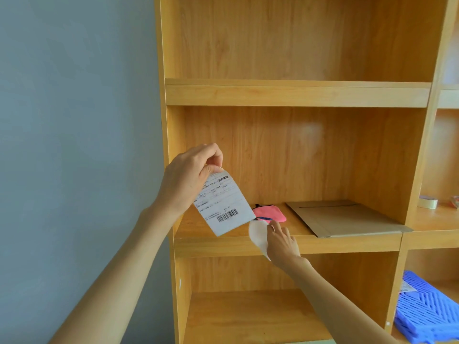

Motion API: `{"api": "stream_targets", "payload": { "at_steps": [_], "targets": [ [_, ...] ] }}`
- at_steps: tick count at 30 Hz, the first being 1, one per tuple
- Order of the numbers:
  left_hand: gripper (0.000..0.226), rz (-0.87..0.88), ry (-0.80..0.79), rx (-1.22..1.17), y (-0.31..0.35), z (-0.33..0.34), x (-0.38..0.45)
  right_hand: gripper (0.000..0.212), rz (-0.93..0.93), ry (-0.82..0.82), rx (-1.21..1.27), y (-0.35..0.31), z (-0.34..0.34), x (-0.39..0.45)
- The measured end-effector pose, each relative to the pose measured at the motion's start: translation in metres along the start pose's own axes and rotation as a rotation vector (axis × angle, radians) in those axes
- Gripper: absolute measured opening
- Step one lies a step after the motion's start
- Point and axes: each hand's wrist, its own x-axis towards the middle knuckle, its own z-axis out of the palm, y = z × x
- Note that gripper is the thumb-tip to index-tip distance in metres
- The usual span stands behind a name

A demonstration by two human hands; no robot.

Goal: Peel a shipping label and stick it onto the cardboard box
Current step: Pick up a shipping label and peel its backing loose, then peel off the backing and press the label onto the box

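Observation:
My left hand [188, 175] pinches the top edge of a white shipping label [222, 204] with printed text and a barcode, holding it in the air in front of the middle shelf. My right hand [282, 242] grips the white backing sheet [258, 235], which curls away from the label's lower right corner. A flattened cardboard box [347, 218] lies on the middle shelf, to the right of both hands and apart from them.
A pink pouch [272, 214] lies on the shelf board [223, 244] behind my right hand. Tape rolls [428, 202] sit in the right-hand compartment. A blue slotted plastic piece [429, 311] rests at the lower right. A grey wall is on the left.

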Motion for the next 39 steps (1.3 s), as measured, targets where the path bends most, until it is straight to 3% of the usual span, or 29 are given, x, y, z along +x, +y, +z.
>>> {"api": "stream_targets", "payload": {
  "at_steps": [5, 10, 16, 20, 27, 33, 39],
  "targets": [
    [0.018, 0.036, -0.044, 0.061, -0.002, 0.011, -0.004, 0.051, -0.005, 0.122, 0.061, -0.005, -0.008, 0.006],
    [0.017, 0.051, -0.05, 0.094, -0.003, 0.019, -0.008, 0.06, -0.072, 0.194, 0.184, -0.008, -0.017, 0.002],
    [0.016, 0.02, -0.107, 0.059, 0.0, 0.041, -0.018, 0.024, 0.019, 0.3, 0.547, 0.021, -0.002, -0.009],
    [0.015, 0.025, -0.188, 0.026, 0.006, 0.061, -0.019, 0.027, 0.11, 0.202, 0.58, 0.056, 0.033, -0.014],
    [0.015, 0.035, -0.328, -0.036, 0.025, 0.1, -0.026, 0.04, 0.205, -0.109, 0.517, 0.114, 0.115, -0.026],
    [0.02, 0.061, -0.504, -0.14, 0.057, 0.16, -0.058, 0.038, 0.294, -0.148, 0.647, 0.145, 0.154, -0.05],
    [0.027, 0.08, -0.655, -0.167, 0.089, 0.227, -0.105, 0.041, 0.291, -0.213, 0.578, 0.187, 0.18, -0.077]
  ]
}}
